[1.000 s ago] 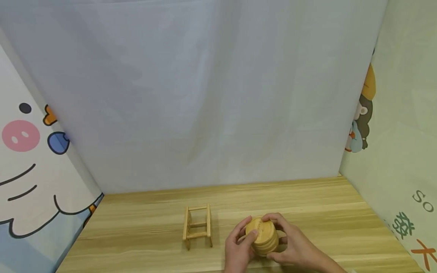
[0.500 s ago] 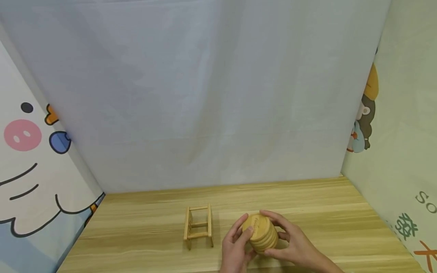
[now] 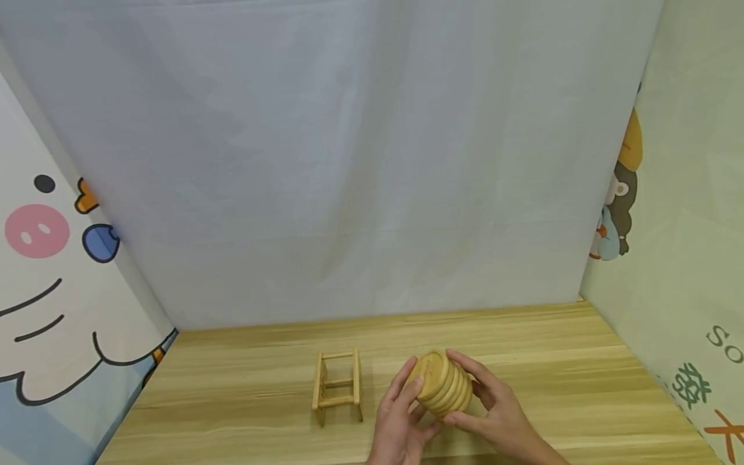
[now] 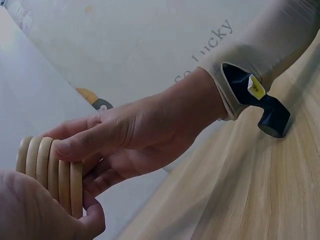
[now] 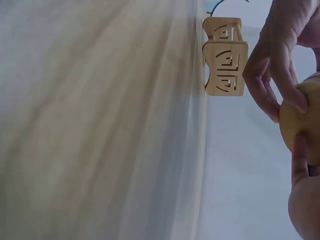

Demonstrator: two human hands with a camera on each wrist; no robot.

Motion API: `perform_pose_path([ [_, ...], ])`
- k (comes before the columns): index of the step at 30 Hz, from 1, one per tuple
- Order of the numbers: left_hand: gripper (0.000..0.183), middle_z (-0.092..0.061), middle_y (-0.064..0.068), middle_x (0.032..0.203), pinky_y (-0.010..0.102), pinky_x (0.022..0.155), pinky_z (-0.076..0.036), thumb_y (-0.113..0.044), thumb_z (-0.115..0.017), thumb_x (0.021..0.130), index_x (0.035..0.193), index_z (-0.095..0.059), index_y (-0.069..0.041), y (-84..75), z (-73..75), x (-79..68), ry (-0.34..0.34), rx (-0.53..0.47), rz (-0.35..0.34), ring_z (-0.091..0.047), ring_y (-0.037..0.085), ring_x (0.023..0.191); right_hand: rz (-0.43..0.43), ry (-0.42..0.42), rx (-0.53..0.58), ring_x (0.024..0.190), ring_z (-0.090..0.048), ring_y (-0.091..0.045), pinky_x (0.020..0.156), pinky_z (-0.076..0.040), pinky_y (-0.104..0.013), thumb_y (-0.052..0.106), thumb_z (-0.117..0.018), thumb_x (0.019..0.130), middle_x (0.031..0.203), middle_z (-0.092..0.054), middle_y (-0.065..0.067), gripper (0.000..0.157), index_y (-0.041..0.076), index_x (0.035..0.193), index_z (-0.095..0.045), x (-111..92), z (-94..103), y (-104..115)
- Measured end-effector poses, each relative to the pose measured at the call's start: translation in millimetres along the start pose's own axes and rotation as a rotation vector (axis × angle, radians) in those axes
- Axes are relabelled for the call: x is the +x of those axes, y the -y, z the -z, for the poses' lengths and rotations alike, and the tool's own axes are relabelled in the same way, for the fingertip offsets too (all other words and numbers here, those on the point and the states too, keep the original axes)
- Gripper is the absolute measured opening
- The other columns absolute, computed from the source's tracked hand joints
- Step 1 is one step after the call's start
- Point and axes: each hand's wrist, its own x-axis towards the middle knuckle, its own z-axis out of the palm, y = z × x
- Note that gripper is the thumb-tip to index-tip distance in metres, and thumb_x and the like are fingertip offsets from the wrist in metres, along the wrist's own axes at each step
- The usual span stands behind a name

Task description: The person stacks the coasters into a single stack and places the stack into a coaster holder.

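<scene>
Between my two hands is a tilted stack of several round wooden coasters (image 3: 449,392), lifted off the table, its engraved top face turned to the upper left in the head view. My left hand (image 3: 397,423) grips the stack's left end, thumb over the top face. From the right, my right hand (image 3: 501,416) holds the rims between thumb and fingers. The left wrist view shows the coasters (image 4: 44,162) edge-on; in the right wrist view, fingers press the flat face of an end coaster (image 5: 291,122). A small wooden rack (image 3: 338,401) stands left of the hands.
The wood-grain table (image 3: 232,387) meets a pale curtain (image 3: 372,194) at the back. Printed cloth sheets hang at the left (image 3: 52,290) and right (image 3: 668,290). The rack's side panel (image 5: 214,61) with cut-out slots shows in the right wrist view.
The stack has tilted further over to the left, its top face moving up and left, and more of the coaster rims show. Both hands have turned with it. The rack stays put.
</scene>
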Motion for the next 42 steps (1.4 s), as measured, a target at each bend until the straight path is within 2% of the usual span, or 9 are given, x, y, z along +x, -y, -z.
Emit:
perform_pose_path([
  [5, 0.077, -0.039, 0.019, 0.163, 0.048, 0.106, -0.056, -0.032, -0.069, 0.111, 0.175, -0.031, -0.012, -1.5, -4.1, -2.6, 0.005, -0.076, 0.032, -0.049, 0.035, 0.139, 0.064, -0.046, -0.005, 0.141, -0.058, -0.006, 0.110, -0.052, -0.021, -0.019, -0.089, 0.078, 0.165, -0.055, 0.005, 0.097, -0.004, 0.164, -0.047, 3.4, -7.2, -0.1],
  [10, 0.078, -0.039, 0.021, 0.166, 0.046, 0.104, -0.059, -0.031, -0.070, 0.111, 0.176, -0.030, -0.013, -1.4, -8.4, -3.6, -0.015, -0.153, 0.055, -0.050, 0.034, 0.137, 0.114, -0.096, -0.014, 0.137, -0.060, -0.008, 0.111, -0.050, -0.020, -0.022, -0.090, 0.074, 0.158, -0.060, 0.002, 0.098, -0.005, 0.162, -0.050, 8.6, -17.2, 1.1],
  [20, 0.079, -0.034, 0.023, 0.167, 0.043, 0.102, -0.061, -0.033, -0.068, 0.112, 0.177, -0.025, -0.014, 2.9, -8.1, -4.6, -0.026, -0.174, 0.059, -0.054, 0.030, 0.134, 0.134, -0.136, -0.044, 0.131, -0.063, -0.009, 0.105, -0.055, -0.021, -0.021, -0.093, 0.072, 0.154, -0.063, -0.002, 0.097, -0.003, 0.159, -0.054, 10.9, -24.4, -0.9],
  [31, 0.070, -0.053, 0.016, 0.151, 0.043, 0.097, -0.064, -0.030, -0.072, 0.110, 0.169, -0.039, -0.012, 0.7, 0.4, -5.6, -0.014, -0.057, 0.016, -0.067, 0.026, 0.122, 0.122, -0.116, -0.037, 0.130, -0.064, -0.010, 0.101, -0.059, -0.024, -0.020, -0.092, 0.072, 0.150, -0.066, -0.002, 0.093, -0.001, 0.157, -0.059, 12.4, -21.7, -2.2],
  [36, 0.059, -0.064, 0.014, 0.142, 0.045, 0.094, -0.065, -0.026, -0.074, 0.108, 0.160, -0.049, -0.012, -3.8, 7.3, -6.1, -0.011, 0.015, 0.006, -0.075, 0.023, 0.114, 0.050, -0.086, -0.025, 0.127, -0.066, -0.011, 0.100, -0.061, -0.028, -0.016, -0.092, 0.076, 0.149, -0.066, 0.003, 0.088, 0.001, 0.156, -0.060, 12.7, -19.9, -0.1],
  [39, 0.055, -0.069, 0.010, 0.133, 0.047, 0.096, -0.064, -0.024, -0.074, 0.108, 0.157, -0.052, -0.011, -7.6, 12.7, -5.9, 0.005, 0.063, -0.004, -0.076, 0.024, 0.114, 0.031, -0.062, -0.011, 0.127, -0.066, -0.012, 0.101, -0.061, -0.029, -0.015, -0.092, 0.078, 0.149, -0.066, 0.002, 0.087, 0.001, 0.157, -0.059, 13.2, -19.8, -0.1],
  [42, 0.050, -0.070, 0.004, 0.120, 0.044, 0.095, -0.064, -0.022, -0.073, 0.109, 0.154, -0.055, -0.010, -10.9, 18.2, -4.7, 0.022, 0.125, -0.027, -0.074, 0.022, 0.111, 0.045, -0.042, -0.007, 0.127, -0.066, -0.012, 0.100, -0.062, -0.029, -0.015, -0.092, 0.078, 0.149, -0.066, -0.002, 0.088, 0.001, 0.158, -0.058, 14.5, -20.2, -2.0],
])
